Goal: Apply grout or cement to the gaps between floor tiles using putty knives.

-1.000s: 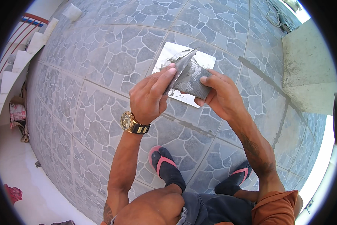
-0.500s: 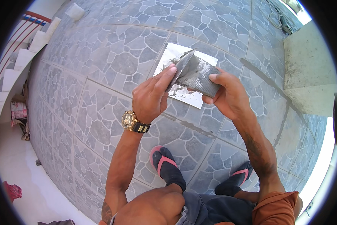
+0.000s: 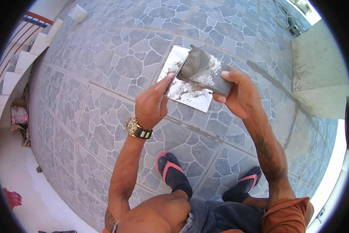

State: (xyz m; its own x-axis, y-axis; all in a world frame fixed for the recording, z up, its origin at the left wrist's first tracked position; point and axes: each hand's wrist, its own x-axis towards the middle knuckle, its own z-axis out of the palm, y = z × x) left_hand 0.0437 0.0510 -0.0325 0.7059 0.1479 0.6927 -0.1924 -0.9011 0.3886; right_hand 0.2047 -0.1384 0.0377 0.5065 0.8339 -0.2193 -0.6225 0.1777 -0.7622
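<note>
My right hand (image 3: 240,93) grips the right end of a dark, flat, ridged pad (image 3: 215,79) with a wet shine, thumb on top and fingers beneath. A lump of grey paste (image 3: 192,64) is heaped at the pad's far left end. My left hand (image 3: 153,104) pinches a thin dark flat piece (image 3: 175,79), seen nearly edge-on, against the paste's left side. Below both hands, a white square board (image 3: 197,103) smeared with grey paste lies on the floor, partly covered by the pad.
Stone-patterned grey tiles (image 3: 104,112) form the floor, with dark wet-looking strips along some joints. A pale block-like pillar (image 3: 318,73) stands at right, with a coiled cable (image 3: 285,21) beyond it. White steps (image 3: 40,42) and a red railing are at far left.
The thin piece in my left hand has swung from leaning over the pad to nearly edge-on, moving slightly left. The lump of paste now shows on the pad.
</note>
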